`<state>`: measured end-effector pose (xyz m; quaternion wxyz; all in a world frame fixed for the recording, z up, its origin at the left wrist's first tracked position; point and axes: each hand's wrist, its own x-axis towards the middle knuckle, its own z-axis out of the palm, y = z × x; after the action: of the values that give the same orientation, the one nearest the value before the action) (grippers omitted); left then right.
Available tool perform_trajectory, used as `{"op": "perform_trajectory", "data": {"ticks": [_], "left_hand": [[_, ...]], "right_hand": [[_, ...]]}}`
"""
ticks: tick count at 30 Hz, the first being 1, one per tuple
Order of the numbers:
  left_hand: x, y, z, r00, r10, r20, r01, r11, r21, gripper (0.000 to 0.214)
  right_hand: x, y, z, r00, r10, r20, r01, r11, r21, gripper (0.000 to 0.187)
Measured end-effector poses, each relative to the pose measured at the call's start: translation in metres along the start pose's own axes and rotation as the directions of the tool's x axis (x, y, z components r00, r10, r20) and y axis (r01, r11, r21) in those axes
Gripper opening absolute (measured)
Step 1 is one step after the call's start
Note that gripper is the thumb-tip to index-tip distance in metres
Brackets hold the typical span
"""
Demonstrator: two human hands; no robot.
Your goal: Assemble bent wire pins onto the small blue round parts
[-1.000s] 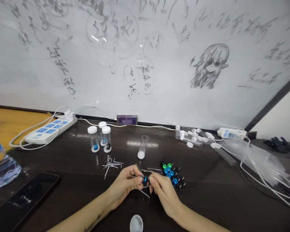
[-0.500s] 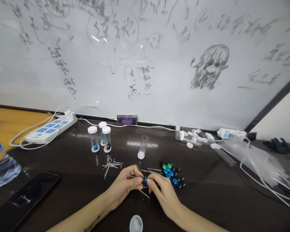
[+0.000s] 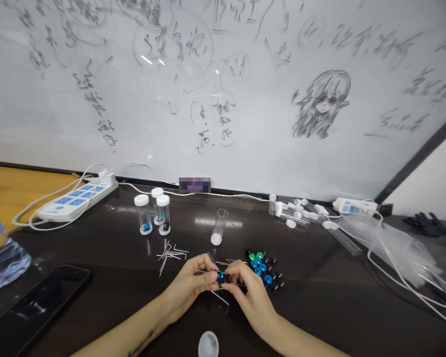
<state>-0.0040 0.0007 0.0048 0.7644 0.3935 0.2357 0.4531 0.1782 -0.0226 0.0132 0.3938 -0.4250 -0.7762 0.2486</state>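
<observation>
My left hand (image 3: 194, 282) is closed in a pinch on a small blue metallic part (image 3: 221, 275), with a thin metal rod along its fingers. My right hand (image 3: 250, 290) is closed around a small black piece (image 3: 228, 278) that meets the blue part; its exact kind is too small to tell. A bent thin rod (image 3: 220, 299) lies on the table under the hands. Close to my right hand rests a cluster of blue knob-like parts (image 3: 258, 270), with green ones (image 3: 259, 255) and black screw-like ones (image 3: 278, 282).
Loose bent rods (image 3: 171, 255) lie left of centre. Capped clear tubes (image 3: 144, 215) and an open tube (image 3: 219, 225) stand behind. A small white cup (image 3: 208, 344) sits in front. A phone (image 3: 37, 307), a bottle (image 3: 3, 258), power strips (image 3: 74, 198) and plastic bags (image 3: 401, 243) flank the table.
My right fingers have shifted their grip at the blue part, and a black piece now shows against it. My left hand stays nearly in place.
</observation>
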Motion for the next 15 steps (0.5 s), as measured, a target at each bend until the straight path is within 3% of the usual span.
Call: {"op": "perform_trajectory", "data": {"ticks": [6, 11, 15], "left_hand": [[-0.0011, 0.0023, 0.0030, 0.999, -0.026, 0.020, 0.026, 1.000, 0.006, 0.015], [-0.0017, 0.0023, 0.0025, 1.000, -0.022, -0.013, 0.022, 1.000, -0.010, 0.014], [-0.0021, 0.0021, 0.0022, 1.000, -0.010, -0.002, 0.010, 1.000, 0.001, 0.013]], "right_hand": [[0.0006, -0.0022, -0.0020, 0.993, 0.061, 0.105, -0.064, 0.998, 0.021, 0.042], [0.0012, -0.0087, -0.0024, 0.999, 0.040, 0.026, -0.041, 0.998, 0.038, 0.013], [0.0011, -0.0086, -0.0019, 0.997, 0.057, 0.048, -0.057, 0.998, -0.015, 0.019]]}}
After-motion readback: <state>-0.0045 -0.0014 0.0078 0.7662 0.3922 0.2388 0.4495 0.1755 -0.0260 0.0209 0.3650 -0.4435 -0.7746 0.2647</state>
